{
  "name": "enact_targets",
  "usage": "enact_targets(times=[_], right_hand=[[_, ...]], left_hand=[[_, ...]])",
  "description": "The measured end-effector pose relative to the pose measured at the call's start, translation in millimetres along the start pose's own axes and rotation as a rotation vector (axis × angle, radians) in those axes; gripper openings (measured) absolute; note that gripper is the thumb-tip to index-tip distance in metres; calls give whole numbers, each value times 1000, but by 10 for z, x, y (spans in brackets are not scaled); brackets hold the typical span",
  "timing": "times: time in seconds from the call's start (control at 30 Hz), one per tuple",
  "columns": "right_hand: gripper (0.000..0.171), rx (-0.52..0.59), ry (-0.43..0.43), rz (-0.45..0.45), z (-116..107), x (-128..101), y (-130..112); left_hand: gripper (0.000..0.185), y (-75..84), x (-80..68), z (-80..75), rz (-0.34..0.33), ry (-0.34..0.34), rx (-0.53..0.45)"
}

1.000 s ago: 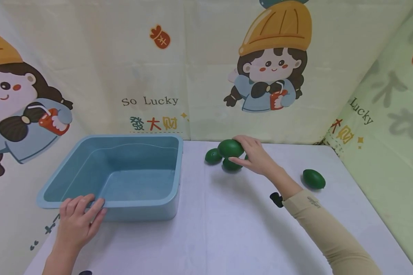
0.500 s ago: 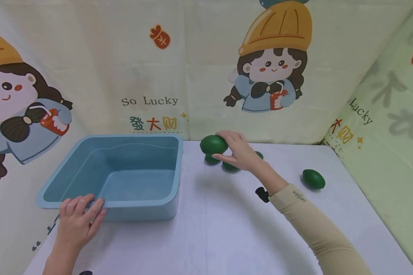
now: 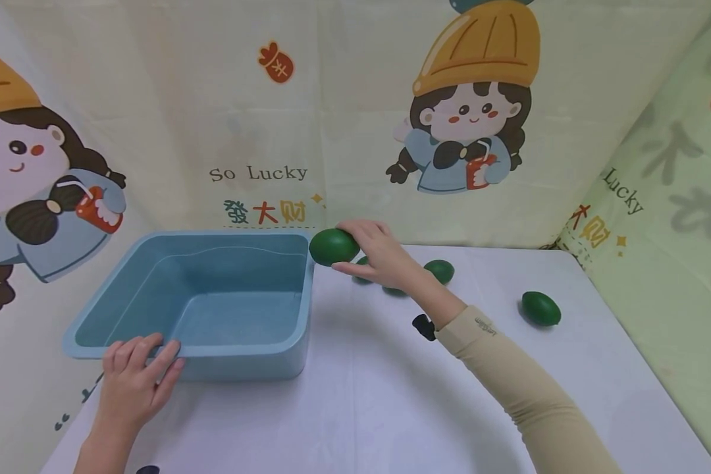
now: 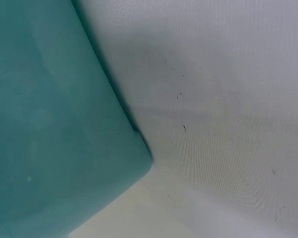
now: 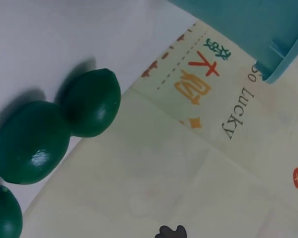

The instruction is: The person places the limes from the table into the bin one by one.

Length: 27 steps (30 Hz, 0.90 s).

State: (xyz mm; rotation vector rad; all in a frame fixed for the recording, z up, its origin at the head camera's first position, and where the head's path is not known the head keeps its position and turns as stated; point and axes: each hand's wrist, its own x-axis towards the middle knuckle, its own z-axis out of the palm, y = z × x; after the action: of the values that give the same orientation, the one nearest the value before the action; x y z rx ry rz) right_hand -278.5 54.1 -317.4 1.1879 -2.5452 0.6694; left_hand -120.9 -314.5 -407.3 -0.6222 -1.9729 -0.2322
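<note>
My right hand point(image 3: 379, 253) pinches a dark green lime point(image 3: 334, 247) between thumb and fingers, in the air right at the tub's right rim. Below and behind that hand, several more limes lie on the table, among them a lime point(image 3: 439, 270) right of the wrist; two others are partly covered by the hand. In the right wrist view, a lime point(image 5: 91, 102) touches its neighbour, and the held one is out of frame. My left hand point(image 3: 131, 378) grips the front rim of the light blue plastic tub point(image 3: 243, 351), fingers over the edge. The left wrist view shows only the tub's side point(image 4: 64, 124) and cloth.
A single lime point(image 3: 541, 309) lies apart on the right side of the white-covered table point(image 3: 355, 408). Cartoon-printed cloth point(image 3: 355, 118) hangs behind the table and along its right side. The tub's inside holds nothing visible.
My right hand has carried the lime leftward from above the other limes to the tub's right rim, uncovering one lime behind it. The left hand stays on the front rim.
</note>
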Motion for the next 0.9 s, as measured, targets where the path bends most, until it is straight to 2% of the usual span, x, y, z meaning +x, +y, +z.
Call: enact_targets(times=[0.3, 0.9], right_hand=[[62, 20, -15, -49, 65, 170, -137], [61, -1, -145, -113, 334, 474, -476]], left_hand=[[43, 6, 1, 10, -5, 7, 3], [43, -1, -35, 9, -17, -14, 12]])
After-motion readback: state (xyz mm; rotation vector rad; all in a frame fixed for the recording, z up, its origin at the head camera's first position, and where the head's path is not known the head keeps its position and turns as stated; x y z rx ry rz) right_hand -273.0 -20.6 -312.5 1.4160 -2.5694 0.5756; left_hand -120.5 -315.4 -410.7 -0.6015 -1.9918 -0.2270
